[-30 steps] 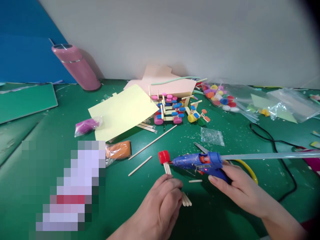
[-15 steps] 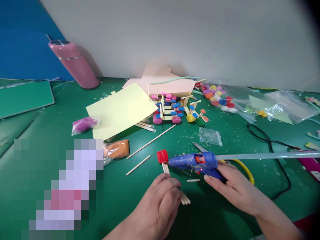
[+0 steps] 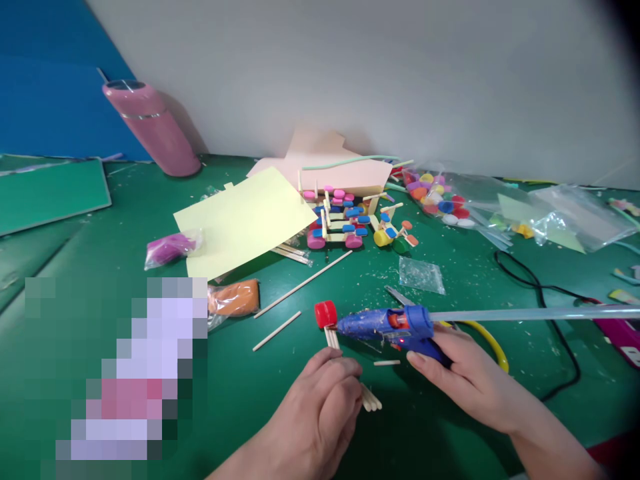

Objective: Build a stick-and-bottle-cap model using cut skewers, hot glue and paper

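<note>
My left hand [image 3: 323, 403] is closed around a bundle of thin wooden sticks [image 3: 371, 400], whose ends stick out on both sides of the fist. A red bottle cap [image 3: 326, 314] sits at the far end of the bundle. Gripped in my right hand [image 3: 463, 373] is a blue hot glue gun [image 3: 385, 325], a long clear glue stick [image 3: 530, 313] coming out of its back. The gun's nozzle points left and meets the sticks just below the cap. A short cut stick [image 3: 387, 363] lies on the table between the hands. Scissors with yellow handles [image 3: 493, 340] are partly hidden behind the gun.
Loose sticks [image 3: 277, 331] lie left of the cap. Small stick-and-cap models [image 3: 340, 223] stand near yellow paper [image 3: 245, 223]. Behind are a bag of coloured caps [image 3: 440, 197] and a pink bottle [image 3: 153, 127]. Wrapped orange clay [image 3: 234, 298] and a black cord [image 3: 543, 313] lie nearby.
Hardly anything differs. Both hands, the glue gun and the stick bundle hold the same places, with the whole view shifted very slightly.
</note>
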{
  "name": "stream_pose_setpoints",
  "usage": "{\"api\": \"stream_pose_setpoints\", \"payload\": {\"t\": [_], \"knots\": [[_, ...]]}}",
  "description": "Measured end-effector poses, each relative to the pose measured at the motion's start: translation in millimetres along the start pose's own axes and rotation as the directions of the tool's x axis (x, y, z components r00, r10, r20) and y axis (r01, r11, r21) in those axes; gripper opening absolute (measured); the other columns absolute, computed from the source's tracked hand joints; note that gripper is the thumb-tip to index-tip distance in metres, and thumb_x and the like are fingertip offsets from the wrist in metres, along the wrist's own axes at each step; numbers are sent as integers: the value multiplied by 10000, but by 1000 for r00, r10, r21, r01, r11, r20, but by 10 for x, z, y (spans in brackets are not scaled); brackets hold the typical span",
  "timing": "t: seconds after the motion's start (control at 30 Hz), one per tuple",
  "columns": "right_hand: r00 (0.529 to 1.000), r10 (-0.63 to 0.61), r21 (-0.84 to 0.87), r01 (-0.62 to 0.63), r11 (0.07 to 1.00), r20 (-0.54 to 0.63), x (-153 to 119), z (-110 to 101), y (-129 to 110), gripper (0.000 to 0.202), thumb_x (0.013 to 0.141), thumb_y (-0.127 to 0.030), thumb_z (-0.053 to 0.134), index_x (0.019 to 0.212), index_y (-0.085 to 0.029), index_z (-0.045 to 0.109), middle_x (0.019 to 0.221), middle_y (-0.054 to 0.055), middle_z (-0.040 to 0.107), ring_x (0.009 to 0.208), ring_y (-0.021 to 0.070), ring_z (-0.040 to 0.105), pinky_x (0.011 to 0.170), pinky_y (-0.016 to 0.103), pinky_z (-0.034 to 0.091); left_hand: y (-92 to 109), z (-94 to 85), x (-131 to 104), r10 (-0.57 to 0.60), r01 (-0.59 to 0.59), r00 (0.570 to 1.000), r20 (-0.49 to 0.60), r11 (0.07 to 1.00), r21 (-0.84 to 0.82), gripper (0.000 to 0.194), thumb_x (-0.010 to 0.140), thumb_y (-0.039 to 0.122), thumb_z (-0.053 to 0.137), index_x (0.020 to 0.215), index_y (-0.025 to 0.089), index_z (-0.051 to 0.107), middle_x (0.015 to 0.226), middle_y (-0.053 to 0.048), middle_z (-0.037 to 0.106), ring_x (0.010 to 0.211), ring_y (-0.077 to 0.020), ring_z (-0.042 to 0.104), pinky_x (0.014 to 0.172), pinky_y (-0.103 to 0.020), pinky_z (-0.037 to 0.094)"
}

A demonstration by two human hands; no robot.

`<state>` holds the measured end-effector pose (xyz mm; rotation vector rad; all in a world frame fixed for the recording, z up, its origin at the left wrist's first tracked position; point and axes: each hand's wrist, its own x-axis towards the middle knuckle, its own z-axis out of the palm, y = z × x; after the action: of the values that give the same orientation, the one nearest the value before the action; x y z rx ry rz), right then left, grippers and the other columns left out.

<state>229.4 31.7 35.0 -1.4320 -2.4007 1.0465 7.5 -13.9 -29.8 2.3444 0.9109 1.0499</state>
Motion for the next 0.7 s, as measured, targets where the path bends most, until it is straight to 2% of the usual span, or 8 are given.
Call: {"api": "stream_pose_setpoints", "payload": {"t": [0.13, 0.3, 0.7], "knots": [[1000, 3, 5, -3, 1000, 3, 5, 7, 4, 273, 896, -267, 427, 1142, -219, 535, 1071, 61, 629, 920, 175, 584, 799, 256, 473, 10, -1, 23, 7, -7, 1000, -27, 1000, 10, 152, 839, 67, 387, 950, 123, 474, 872, -107, 609, 903, -173, 580, 873, -345, 482], [1000, -2, -1, 2, 1000, -10, 0, 18, 20, 271, 897, -277, 426, 1141, -229, 531, 1077, 59, 622, 929, 174, 579, 800, 255, 471, 0, 10, -11, -8, 8, 1000, 4, 1000, 18, 189, 823, 53, 384, 977, 127, 467, 910, -113, 612, 919, -176, 573, 893, -371, 473], [1000, -2, -1, 2, 1000, -11, 18, 6, -27, 256, 893, -253, 428, 1115, -217, 549, 1044, 62, 638, 900, 176, 592, 780, 257, 481, 4, -3, 3, -7, 7, 1000, 1, 1000, -2, 199, 811, 37, 382, 967, 129, 464, 883, -106, 609, 886, -168, 575, 888, -371, 476]]}}
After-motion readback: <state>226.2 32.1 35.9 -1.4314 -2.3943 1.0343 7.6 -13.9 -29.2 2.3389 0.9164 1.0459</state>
